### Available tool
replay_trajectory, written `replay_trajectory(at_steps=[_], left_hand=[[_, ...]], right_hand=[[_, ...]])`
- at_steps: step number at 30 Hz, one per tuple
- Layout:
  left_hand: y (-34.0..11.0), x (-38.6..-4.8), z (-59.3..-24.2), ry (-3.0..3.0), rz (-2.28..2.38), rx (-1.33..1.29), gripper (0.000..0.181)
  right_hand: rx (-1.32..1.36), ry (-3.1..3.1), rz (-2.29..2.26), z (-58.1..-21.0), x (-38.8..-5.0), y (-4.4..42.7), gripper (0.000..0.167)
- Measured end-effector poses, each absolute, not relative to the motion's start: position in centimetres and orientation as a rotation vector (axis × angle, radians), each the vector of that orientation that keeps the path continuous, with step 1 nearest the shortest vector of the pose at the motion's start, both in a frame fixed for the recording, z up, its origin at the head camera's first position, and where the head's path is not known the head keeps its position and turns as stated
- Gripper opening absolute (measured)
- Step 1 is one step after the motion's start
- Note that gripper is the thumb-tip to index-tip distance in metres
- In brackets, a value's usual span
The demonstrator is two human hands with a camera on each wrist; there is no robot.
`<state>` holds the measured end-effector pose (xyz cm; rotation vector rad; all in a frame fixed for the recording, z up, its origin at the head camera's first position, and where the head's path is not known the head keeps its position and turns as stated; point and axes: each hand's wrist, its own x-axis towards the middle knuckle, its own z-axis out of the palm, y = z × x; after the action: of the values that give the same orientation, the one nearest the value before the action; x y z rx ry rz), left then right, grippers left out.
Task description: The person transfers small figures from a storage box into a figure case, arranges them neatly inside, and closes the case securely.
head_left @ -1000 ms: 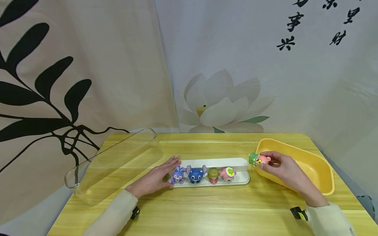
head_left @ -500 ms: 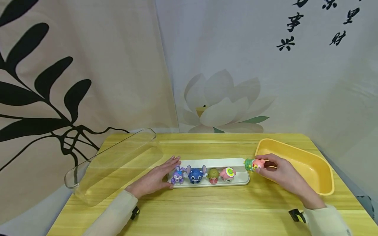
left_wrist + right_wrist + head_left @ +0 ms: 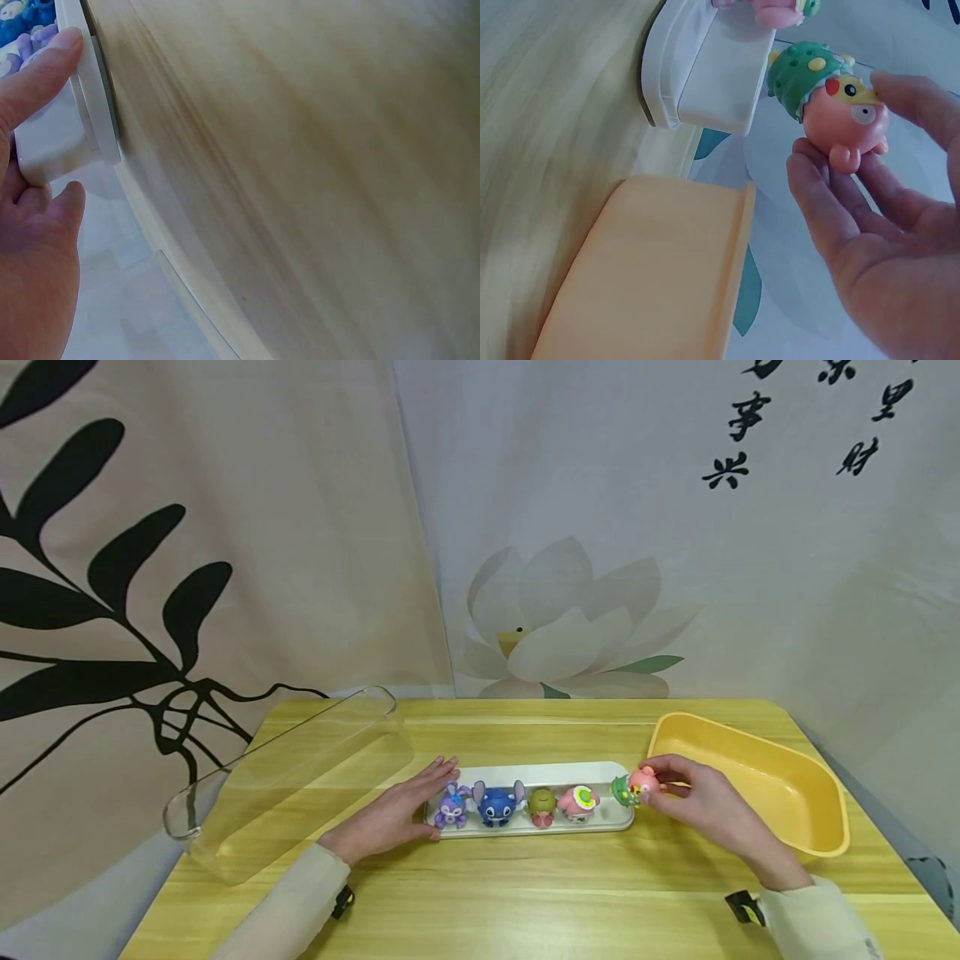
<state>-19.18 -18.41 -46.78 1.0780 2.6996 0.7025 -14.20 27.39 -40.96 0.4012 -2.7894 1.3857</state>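
Observation:
My right hand (image 3: 708,806) pinches a pink toy figurine (image 3: 647,782) with a green, yellow-spotted cap between thumb and fingers. It is tilted, just above the right end of a white display base (image 3: 543,773). In the right wrist view the pink figurine (image 3: 844,120) appears close up, apart from the base. My left hand (image 3: 401,802) grips the base's left end, thumb at the front edge and fingers behind. On the base stand a purple figurine (image 3: 451,807), a blue one (image 3: 497,807), an olive one (image 3: 542,807) and another pink one (image 3: 578,802).
A yellow plastic bin (image 3: 757,768) stands at the right, beside my right forearm. To the left lies a long clear cover (image 3: 300,777), partly past the table's left edge. A printed curtain (image 3: 562,485) hangs behind the wooden table (image 3: 525,893).
My right hand has carried the pink figurine leftward from the yellow bin's edge and slightly down to the base's right end. The left hand and the base have stayed still.

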Motion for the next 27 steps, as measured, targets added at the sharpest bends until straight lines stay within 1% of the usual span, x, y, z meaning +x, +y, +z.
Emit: replay_trajectory(at_steps=[7,11,18,27], left_hand=[[-18.3,-19.1,-46.7,2.707,0.685,1.081,0.097],[-18.3,-19.1,-46.7,2.71,0.675,1.079,0.096],[-18.3,-19.1,-46.6,2.707,0.684,1.072,0.096],[-18.3,-19.1,-46.6,2.707,0.694,1.079,0.096]], right_hand=[[0.483,-2.777,1.257,-41.8,-14.4,26.8,0.034],[0.539,-2.783,1.102,-42.2,-14.6,26.3,0.032],[0.599,-2.801,0.896,-42.8,-14.8,25.4,0.036],[0.612,-2.831,0.892,-42.8,-14.6,24.6,0.034]])
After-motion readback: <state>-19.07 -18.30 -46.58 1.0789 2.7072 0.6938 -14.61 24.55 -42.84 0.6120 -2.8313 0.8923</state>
